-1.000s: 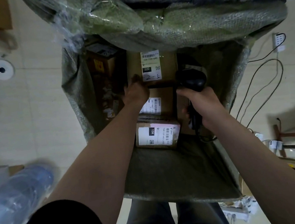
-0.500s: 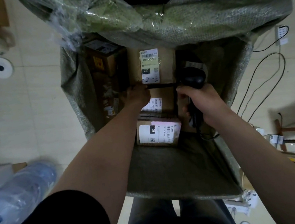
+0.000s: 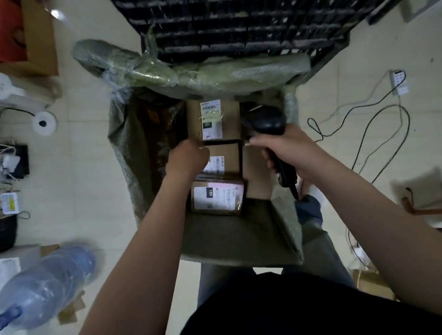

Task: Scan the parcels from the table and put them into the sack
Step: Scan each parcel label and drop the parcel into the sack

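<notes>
The sack stood open at the centre of the frame. Its upper rim was rolled and pressed against a black crate; its lower rim lay just above the person's legs. Inside, three labelled parcels sat in one column, edges touching: the upper parcel, the middle parcel and the lower parcel. One plain box filled the strip to their right, against the sack's right wall. The left part of the sack was too dark to count anything.

The left hand was down in the sack at the seam between the upper and middle parcels, back toward the camera. Its fingers were hidden, so I cannot tell whether it grasped anything. The right hand was clenched round the handle of one scanner, its head over the sack's upper right corner.

Bare floor lay left of the sack. One bottle lay at lower left. To the right, loose cables looped across the floor, with a stool near the right edge.
</notes>
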